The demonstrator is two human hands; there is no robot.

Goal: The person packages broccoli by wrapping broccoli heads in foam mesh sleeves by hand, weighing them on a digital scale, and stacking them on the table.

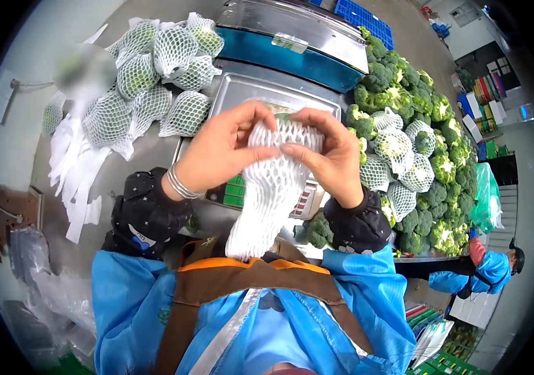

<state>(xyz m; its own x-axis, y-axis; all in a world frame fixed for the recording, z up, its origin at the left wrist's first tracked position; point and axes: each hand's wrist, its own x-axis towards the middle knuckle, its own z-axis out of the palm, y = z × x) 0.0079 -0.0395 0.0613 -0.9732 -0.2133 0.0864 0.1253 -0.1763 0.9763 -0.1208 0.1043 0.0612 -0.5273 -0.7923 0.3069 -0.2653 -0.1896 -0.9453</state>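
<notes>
A white foam net sleeve (265, 200) hangs between my two hands, its upper end bunched and its lower end reaching my apron. My left hand (223, 147) pinches the sleeve's left edge near the top. On the right edge, my right hand (326, 153) grips it between thumb and fingers. A little green shows at the sleeve's top, mostly hidden by the net and my fingers. Beneath my hands is a scale with a steel tray (242, 90) and a green display (235, 191).
Netted broccoli (173, 50) is piled at the upper left beside loose white sleeves (79, 156). Bare broccoli (442, 169), with several netted heads (394, 144), is heaped on the right. A steel machine (295, 34) stands behind the scale. Another person (495, 272) is at the far right.
</notes>
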